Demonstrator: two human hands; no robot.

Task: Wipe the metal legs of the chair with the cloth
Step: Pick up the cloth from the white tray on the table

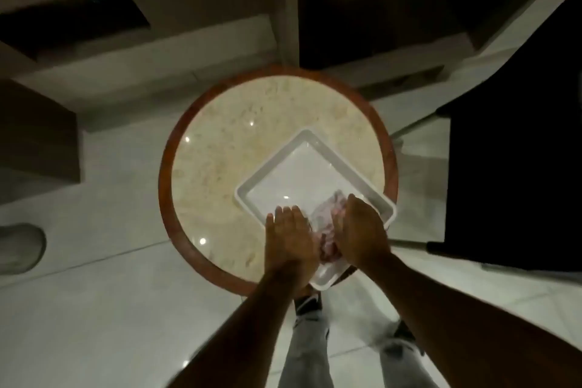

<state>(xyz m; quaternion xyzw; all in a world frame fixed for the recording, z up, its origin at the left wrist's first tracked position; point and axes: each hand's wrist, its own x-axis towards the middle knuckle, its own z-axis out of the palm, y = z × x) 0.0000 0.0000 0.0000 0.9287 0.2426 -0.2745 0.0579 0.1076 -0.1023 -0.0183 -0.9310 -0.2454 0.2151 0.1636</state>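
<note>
A crumpled pinkish cloth (327, 217) lies in the near corner of a white square tray (283, 173) on a round marble-topped table (239, 142). My left hand (291, 238) and my right hand (362, 230) press against the cloth from either side, fingers bent around it. Most of the cloth is hidden between my palms. A dark chair (513, 167) stands to the right of the table, with thin metal legs (412, 127) reaching toward the table.
The table has a reddish-brown rim (165, 173). Pale tiled floor (110, 309) surrounds it. A dark wooden block (37, 132) stands at the left, and a grey object (19, 246) lies at the left edge. My legs and shoes (310, 302) are below the table.
</note>
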